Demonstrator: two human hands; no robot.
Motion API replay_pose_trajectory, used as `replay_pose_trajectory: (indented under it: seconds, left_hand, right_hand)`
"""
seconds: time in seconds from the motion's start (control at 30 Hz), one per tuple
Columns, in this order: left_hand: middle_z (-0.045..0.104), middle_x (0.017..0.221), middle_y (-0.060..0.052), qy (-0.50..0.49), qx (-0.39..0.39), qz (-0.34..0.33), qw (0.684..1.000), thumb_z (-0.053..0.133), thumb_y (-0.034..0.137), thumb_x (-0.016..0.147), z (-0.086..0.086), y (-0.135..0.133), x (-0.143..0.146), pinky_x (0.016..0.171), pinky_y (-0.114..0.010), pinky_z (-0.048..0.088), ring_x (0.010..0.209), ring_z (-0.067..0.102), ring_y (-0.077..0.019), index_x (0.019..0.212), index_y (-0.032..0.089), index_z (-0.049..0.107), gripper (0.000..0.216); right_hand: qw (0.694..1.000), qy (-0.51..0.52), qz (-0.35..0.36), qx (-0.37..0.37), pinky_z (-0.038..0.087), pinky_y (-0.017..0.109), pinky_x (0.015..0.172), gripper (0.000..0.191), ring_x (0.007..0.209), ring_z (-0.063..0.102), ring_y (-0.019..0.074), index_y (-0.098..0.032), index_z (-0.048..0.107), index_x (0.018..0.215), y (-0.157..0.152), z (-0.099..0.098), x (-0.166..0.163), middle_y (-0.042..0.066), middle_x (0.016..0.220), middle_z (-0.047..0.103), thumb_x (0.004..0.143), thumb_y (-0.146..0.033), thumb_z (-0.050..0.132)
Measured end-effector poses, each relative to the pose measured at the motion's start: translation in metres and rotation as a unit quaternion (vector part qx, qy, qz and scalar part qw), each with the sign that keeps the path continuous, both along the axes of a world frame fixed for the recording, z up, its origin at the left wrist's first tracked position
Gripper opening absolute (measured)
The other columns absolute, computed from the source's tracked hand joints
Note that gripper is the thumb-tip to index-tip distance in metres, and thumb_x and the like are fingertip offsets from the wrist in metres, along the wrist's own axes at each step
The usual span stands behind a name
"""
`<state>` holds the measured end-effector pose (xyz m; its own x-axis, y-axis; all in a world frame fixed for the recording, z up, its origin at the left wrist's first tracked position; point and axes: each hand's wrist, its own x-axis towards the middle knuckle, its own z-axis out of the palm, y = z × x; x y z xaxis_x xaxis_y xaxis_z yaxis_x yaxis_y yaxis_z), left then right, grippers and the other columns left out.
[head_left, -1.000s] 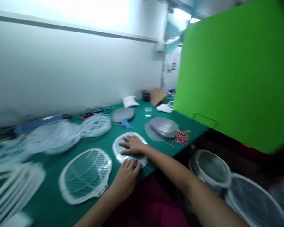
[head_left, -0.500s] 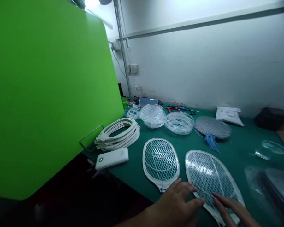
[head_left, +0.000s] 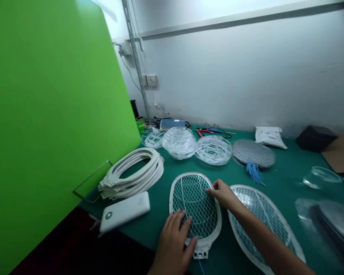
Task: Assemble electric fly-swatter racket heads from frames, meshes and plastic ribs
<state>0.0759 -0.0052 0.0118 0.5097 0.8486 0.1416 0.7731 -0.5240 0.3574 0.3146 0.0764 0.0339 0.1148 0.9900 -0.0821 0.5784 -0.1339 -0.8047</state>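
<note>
Two hands on a white-framed oval mesh racket head (head_left: 193,200) near the front edge of the green bench (head_left: 286,170).

It lies flat, long axis running from the front edge toward the back wall, neck tab nearest the person. The left hand (head_left: 173,246), fingers spread, presses the mesh at the neck end. The right hand (head_left: 223,193), fingers drawn together, touches the right rim, though whether it nips the frame cannot be told. A second mesh racket head (head_left: 258,214) lies under the right forearm.

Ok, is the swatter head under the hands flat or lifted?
Flat: the swatter head lies on the green mat, left hand on its lower mesh, right hand at its rim.
</note>
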Motion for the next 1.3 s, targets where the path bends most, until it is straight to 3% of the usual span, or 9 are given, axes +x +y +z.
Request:
replay_pose_trajectory:
  seconds: [0.17,0.3,0.5,0.6,0.67,0.77,0.93,1.07,1.3]
  left_hand:
    - [0.060,0.136,-0.009,-0.062,0.025,0.002,0.998,0.037,0.044,0.103,0.031,0.003,-0.010,0.087,-0.039,0.061,0.121,0.061,-0.0267,0.135,0.028,0.055,0.040]
    - [0.055,0.141,-0.014,-0.057,0.217,-0.103,0.969,0.057,0.058,0.091,0.073,-0.001,0.012,0.097,-0.050,0.054,0.126,0.056,-0.0351,0.142,0.022,0.050,0.063]
    - [0.073,0.113,-0.010,-0.200,0.357,-0.202,0.890,0.059,0.004,0.092,0.106,-0.002,0.057,0.094,-0.028,0.056,0.107,0.069,-0.0199,0.128,0.013,0.061,0.037]
    - [0.075,0.108,-0.003,-0.340,0.247,-0.143,0.896,0.064,0.004,0.090,0.121,0.000,0.069,0.085,-0.023,0.059,0.095,0.072,-0.0166,0.120,0.021,0.069,0.035]
    - [0.076,0.100,-0.001,-0.469,0.066,-0.079,0.877,0.068,0.011,0.089,0.126,-0.001,0.080,0.079,-0.025,0.061,0.087,0.074,-0.0175,0.109,0.025,0.074,0.025]
    - [0.076,0.091,-0.004,-0.610,-0.221,0.009,0.761,0.075,0.023,0.085,0.118,-0.003,0.106,0.075,-0.030,0.063,0.083,0.075,-0.0218,0.103,0.021,0.076,0.018]
    - [0.074,0.088,-0.009,-0.613,-0.446,0.134,0.638,0.088,0.026,0.069,0.067,-0.003,0.144,0.074,-0.033,0.062,0.085,0.072,-0.0234,0.098,0.013,0.075,0.034]
    - [0.072,0.084,-0.012,-0.547,-0.534,0.141,0.629,0.080,0.040,0.078,0.036,0.008,0.149,0.060,-0.029,0.059,0.072,0.068,-0.0196,0.098,0.007,0.072,0.040]
    - [0.067,0.074,-0.002,-0.514,-0.506,0.142,0.678,0.079,0.029,0.080,0.040,0.034,0.152,0.053,-0.029,0.058,0.065,0.067,-0.0186,0.150,0.015,0.035,0.084]
  right_hand:
    - [0.980,0.185,-0.003,-0.073,0.044,0.023,0.037,0.031,0.044,0.051,0.0114,-0.019,0.059,0.092,-0.056,0.035,0.002,0.000,0.067,0.063,0.088,-0.049,0.053]
    - [0.912,0.366,-0.171,0.067,0.049,0.025,0.038,0.041,0.044,0.051,0.0106,-0.020,0.055,0.102,-0.098,0.059,-0.031,-0.004,0.069,0.059,0.083,-0.055,0.064]
    - [0.878,0.367,-0.204,0.231,0.058,0.032,0.055,0.040,0.064,0.066,0.0190,-0.021,0.060,0.103,-0.131,0.084,-0.038,0.002,0.079,0.066,0.082,-0.054,0.068]
    - [0.892,0.194,-0.238,0.332,0.058,0.042,0.074,0.050,0.103,0.064,0.0299,-0.022,0.063,0.116,-0.138,0.086,0.004,0.013,0.123,0.060,0.086,-0.062,0.056]
    - [0.895,0.104,-0.310,0.303,0.056,0.045,0.079,0.065,0.119,0.055,0.0353,-0.025,0.054,0.134,-0.141,0.084,0.038,0.014,0.141,0.048,0.084,-0.065,0.058]
    - [0.927,0.152,-0.273,0.207,0.057,0.042,0.076,0.064,0.099,0.064,0.0293,-0.025,0.055,0.136,-0.145,0.078,0.083,0.010,0.112,0.065,0.084,-0.062,0.060]
    - [0.937,0.222,-0.259,0.079,0.055,0.031,0.055,0.075,0.061,0.060,0.0186,-0.024,0.054,0.139,-0.144,0.056,0.134,-0.001,0.070,0.062,0.074,-0.055,0.075]
    - [0.946,0.229,-0.228,-0.035,0.050,0.028,0.046,0.082,0.053,0.055,0.0160,-0.018,0.048,0.145,-0.125,0.029,0.161,-0.002,0.065,0.059,0.073,-0.046,0.077]
    - [0.941,0.219,-0.237,-0.105,0.056,0.032,0.052,0.084,0.068,0.068,0.0251,-0.019,0.057,0.138,-0.106,0.014,0.177,0.007,0.086,0.074,0.065,-0.054,0.079]
